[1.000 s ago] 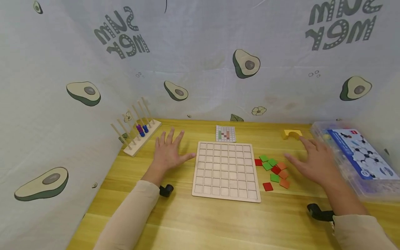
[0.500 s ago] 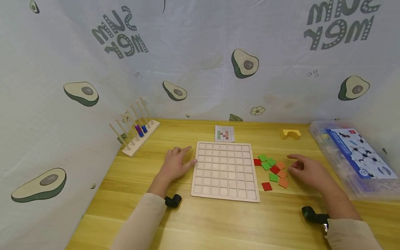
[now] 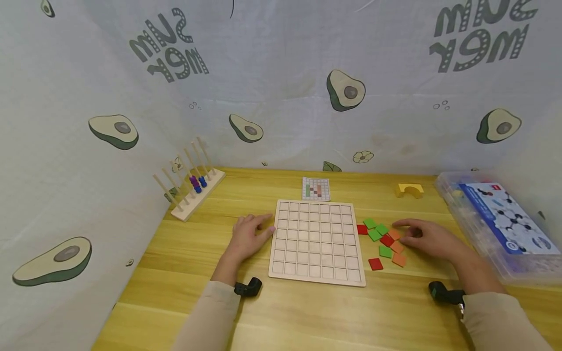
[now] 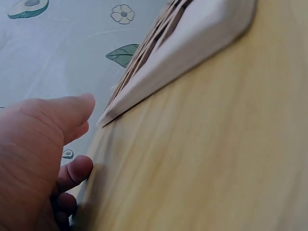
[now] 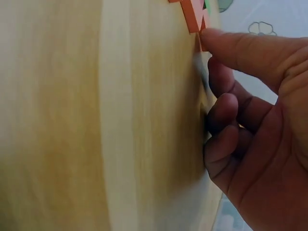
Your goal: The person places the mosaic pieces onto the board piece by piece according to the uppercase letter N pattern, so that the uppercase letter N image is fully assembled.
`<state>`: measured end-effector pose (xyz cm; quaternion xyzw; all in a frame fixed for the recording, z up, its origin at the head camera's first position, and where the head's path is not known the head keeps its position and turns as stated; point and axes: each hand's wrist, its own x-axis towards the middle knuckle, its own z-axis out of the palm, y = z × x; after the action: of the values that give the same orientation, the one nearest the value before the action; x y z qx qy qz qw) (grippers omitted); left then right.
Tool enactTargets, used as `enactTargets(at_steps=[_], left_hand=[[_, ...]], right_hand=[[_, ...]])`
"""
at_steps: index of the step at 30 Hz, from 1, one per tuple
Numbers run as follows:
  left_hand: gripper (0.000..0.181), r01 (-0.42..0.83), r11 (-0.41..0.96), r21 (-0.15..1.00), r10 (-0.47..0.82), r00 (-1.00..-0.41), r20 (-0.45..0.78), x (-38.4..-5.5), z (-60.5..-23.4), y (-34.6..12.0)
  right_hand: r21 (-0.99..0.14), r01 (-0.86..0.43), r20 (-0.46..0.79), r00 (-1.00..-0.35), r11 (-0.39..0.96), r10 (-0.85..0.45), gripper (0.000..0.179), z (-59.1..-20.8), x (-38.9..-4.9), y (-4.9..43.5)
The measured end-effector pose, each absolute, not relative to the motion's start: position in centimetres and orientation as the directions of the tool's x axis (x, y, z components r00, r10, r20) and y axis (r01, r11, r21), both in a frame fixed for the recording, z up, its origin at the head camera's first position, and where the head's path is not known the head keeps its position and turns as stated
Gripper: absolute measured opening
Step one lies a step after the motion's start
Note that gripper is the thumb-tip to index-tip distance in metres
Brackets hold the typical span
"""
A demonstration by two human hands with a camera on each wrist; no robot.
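Beige sleeves (image 3: 208,318), black wrist cameras (image 3: 445,294)

Right grip (image 3: 432,239) nearer orange tiles (image 3: 397,247)

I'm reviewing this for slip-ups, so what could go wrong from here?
The right hand is beside the orange tiles, which lie crowded near red tiles and green tiles, so picking one up might nudge others. The left hand is close to the left edge of the grid board, so a careless move might bump it.

The grid board (image 3: 318,241) looks matt wood, the backdrop (image 3: 281,58) cloth, the case (image 3: 522,270) clear plastic.
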<state>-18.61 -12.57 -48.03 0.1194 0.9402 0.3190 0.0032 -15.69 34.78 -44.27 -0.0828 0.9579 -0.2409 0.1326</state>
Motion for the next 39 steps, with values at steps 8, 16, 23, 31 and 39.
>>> enactTargets(at_steps=[8,16,23,31,39], left_hand=[[0.036,0.238,0.777,0.582,0.219,-0.97,0.105,-18.31,-48.52,-12.5],[0.036,0.257,0.797,0.546,0.23,-0.966,0.12,-18.09,-48.63,-12.51],[0.036,0.273,0.798,0.537,0.251,-0.961,0.116,-18.13,-48.66,-12.51],[0.037,0.268,0.796,0.542,0.25,-0.962,0.109,-18.18,-48.6,-12.44],[0.037,0.261,0.8,0.541,0.247,-0.964,0.1,-18.1,-48.44,-12.38]], right_hand=[[-0.491,-0.095,-0.246,-0.938,0.866,-0.242,0.037,-44.26,-16.14,34.8],[-0.507,-0.084,-0.237,-0.943,0.858,-0.233,0.032,-44.51,-16.04,34.72],[-0.505,-0.062,-0.234,-0.95,0.861,-0.206,0.032,-44.75,-16.0,34.87],[-0.501,-0.055,-0.218,-0.958,0.864,-0.187,0.032,-44.88,-15.98,35.08],[-0.473,-0.069,-0.187,-0.966,0.878,-0.177,0.038,-43.96,-15.66,34.12]])
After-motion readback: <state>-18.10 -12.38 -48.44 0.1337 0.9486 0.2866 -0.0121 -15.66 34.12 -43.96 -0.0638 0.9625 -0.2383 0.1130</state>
